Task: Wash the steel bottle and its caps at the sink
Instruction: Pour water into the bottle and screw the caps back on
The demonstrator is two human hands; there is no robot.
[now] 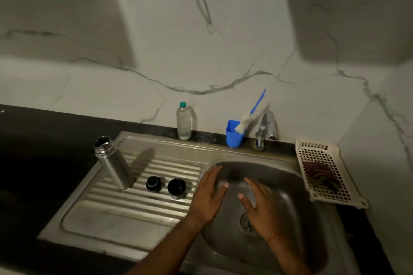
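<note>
Steel bottle [114,164] stands uncapped on the ribbed drainboard [143,198] left of the basin, its two black caps [154,184] [176,188] just beside it; judging by this, washing is either not begun or just done, and a good next step would bring one piece at a time under the tap [266,128], using the bottle brush [250,116] in the blue cup [234,135] for the inside. Left hand [209,196] and right hand [259,204] hover over the sink basin [297,187], fingers straight and spread, holding nothing.
</note>
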